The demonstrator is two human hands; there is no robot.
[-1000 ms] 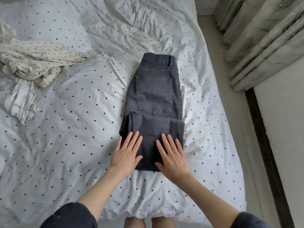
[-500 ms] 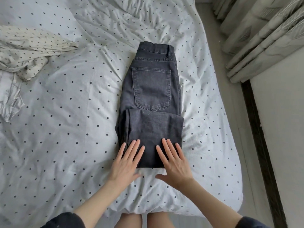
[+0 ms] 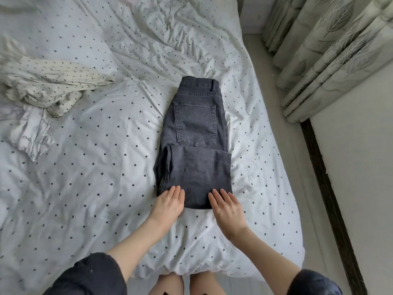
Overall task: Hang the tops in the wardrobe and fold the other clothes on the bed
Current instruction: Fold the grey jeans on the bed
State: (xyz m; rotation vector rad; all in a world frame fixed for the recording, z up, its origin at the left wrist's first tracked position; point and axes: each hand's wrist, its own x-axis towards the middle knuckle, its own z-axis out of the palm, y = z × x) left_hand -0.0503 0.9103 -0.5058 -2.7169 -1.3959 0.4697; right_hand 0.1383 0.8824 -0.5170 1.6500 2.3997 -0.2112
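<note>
Folding dark jeans (image 3: 194, 143) at frame centre on the bed (image 3: 85, 167): left hand (image 3: 170, 202) and right hand (image 3: 226, 207) flat, fingers straight, holding nothing. Next, probably: grip near fold, double toward waistband.

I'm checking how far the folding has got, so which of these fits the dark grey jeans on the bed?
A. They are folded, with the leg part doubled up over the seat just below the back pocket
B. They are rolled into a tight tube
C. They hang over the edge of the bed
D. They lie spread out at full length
A: the dark grey jeans lie folded on the bed, the leg layer ending just below the back pocket, with the left hand and right hand flat at their near edge.
</note>
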